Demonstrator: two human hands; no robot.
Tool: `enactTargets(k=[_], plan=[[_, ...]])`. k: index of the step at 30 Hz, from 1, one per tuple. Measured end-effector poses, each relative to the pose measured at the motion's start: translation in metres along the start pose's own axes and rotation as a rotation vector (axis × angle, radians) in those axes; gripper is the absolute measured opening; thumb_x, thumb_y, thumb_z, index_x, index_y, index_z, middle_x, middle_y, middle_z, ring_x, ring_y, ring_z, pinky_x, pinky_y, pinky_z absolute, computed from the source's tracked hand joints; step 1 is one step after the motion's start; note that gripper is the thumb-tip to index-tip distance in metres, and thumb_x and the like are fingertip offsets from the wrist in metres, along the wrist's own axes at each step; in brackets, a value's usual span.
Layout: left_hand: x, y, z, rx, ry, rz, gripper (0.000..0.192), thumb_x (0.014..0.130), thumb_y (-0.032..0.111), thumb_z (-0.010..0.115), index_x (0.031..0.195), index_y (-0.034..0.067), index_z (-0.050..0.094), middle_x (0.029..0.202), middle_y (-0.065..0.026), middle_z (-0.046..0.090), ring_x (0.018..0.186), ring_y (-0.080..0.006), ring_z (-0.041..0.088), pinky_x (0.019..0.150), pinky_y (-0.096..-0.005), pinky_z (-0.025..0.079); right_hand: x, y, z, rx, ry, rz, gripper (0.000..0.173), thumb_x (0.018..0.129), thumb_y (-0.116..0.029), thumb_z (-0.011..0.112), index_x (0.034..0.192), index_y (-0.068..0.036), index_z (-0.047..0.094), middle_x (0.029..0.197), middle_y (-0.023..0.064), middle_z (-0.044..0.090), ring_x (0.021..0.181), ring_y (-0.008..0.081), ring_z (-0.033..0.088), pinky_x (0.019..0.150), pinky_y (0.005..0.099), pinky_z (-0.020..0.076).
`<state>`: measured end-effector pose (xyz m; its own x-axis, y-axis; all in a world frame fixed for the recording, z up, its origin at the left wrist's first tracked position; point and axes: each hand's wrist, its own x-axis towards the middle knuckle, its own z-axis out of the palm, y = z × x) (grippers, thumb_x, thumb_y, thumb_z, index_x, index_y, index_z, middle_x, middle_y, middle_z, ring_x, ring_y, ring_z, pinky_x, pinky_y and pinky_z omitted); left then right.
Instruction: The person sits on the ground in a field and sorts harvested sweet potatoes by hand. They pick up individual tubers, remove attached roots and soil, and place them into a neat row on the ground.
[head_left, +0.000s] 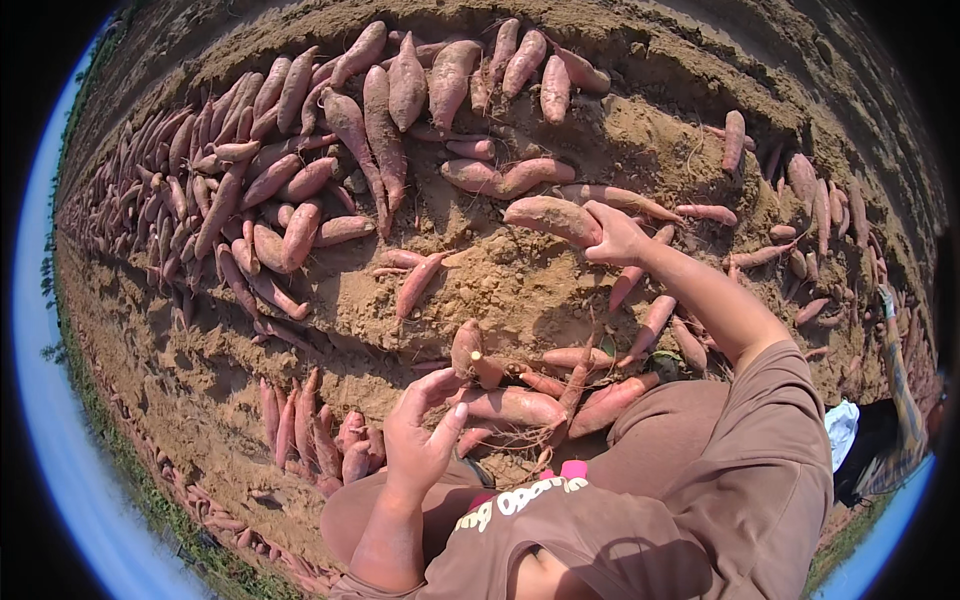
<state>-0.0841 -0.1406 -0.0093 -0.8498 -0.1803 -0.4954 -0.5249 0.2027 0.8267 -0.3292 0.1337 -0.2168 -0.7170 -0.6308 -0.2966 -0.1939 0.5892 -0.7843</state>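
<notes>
My right hand (619, 234) grips one end of a soil-dusted sweet potato (553, 217), held out over the loose soil in front of me. Lower down, near my lap, my left hand (431, 431) has its fingers apart and curved, with nothing seen between them. Just beyond its fingers lies a cluster of sweet potatoes (514, 406) with stems and thin roots. A smaller group of sweet potatoes (304, 431) stands to the left of that hand. Two slim red sweet potatoes (420, 285) rest on the soil between the hands and the far row.
A large heap of sweet potatoes (225, 180) spreads across the left, with a row (450, 79) along the top. More sweet potatoes (821, 202) lie at the right, where another person's gloved hand (887, 301) reaches in. Ridged soil (360, 300) runs between them.
</notes>
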Motion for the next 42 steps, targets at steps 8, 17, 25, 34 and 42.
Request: enactTargets(k=[8,17,25,34,42], plan=[[0.014,-0.006,0.036,-0.820,-0.089,-0.235,0.082,0.080,0.023,0.075,0.142,0.000,0.027,0.144,-0.0157,0.036,0.136,-0.0291,0.034,0.112,-0.0426,0.029,-0.050,-0.144,0.073,0.517,-0.579,-0.406,0.061,0.071,-0.040,0.077,0.111,-0.001,0.055,0.097,0.0176,0.062,0.090,0.0320,0.062,0.079,0.0410,0.0481],[0.021,-0.036,0.018,-0.987,0.267,-0.442,0.045,0.085,0.032,0.068,0.113,-0.001,0.054,0.100,-0.0131,0.063,0.086,-0.0261,0.064,0.079,-0.0420,0.056,0.010,0.005,-0.017,-0.789,0.057,0.275,0.058,0.080,-0.028,0.067,0.132,-0.011,0.048,0.122,0.0138,0.057,0.114,0.0313,0.053,0.095,0.0426,0.0430],[0.032,-0.031,0.022,-1.033,0.226,-0.521,0.045,0.087,0.030,0.065,0.116,-0.002,0.053,0.103,-0.0138,0.063,0.090,-0.0276,0.063,0.079,-0.0444,0.056,0.123,-0.028,-0.114,-0.314,0.618,0.037,0.097,0.070,-0.048,0.079,0.146,-0.016,0.028,0.144,0.0173,0.037,0.124,0.0359,0.049,0.100,0.0428,0.0435],[0.030,-0.017,0.004,-1.196,0.156,-0.521,0.048,0.087,0.029,0.065,0.121,0.000,0.049,0.112,-0.0156,0.061,0.094,-0.0292,0.063,0.085,-0.0480,0.054,0.142,-0.013,-0.063,-0.161,0.462,0.036,0.076,0.077,-0.058,0.069,0.127,-0.003,0.051,0.112,0.0147,0.063,0.093,0.0277,0.062,0.095,0.0390,0.0435],[0.034,-0.027,-0.003,-1.306,0.084,-0.583,0.048,0.086,0.033,0.067,0.116,-0.002,0.053,0.104,-0.0155,0.063,0.091,-0.0283,0.063,0.081,-0.0438,0.055,0.142,-0.025,-0.089,0.328,0.335,0.375,0.107,0.078,-0.065,0.062,0.148,0.003,0.017,0.145,0.0250,0.037,0.133,0.0341,0.039,0.110,0.0391,0.0312]])
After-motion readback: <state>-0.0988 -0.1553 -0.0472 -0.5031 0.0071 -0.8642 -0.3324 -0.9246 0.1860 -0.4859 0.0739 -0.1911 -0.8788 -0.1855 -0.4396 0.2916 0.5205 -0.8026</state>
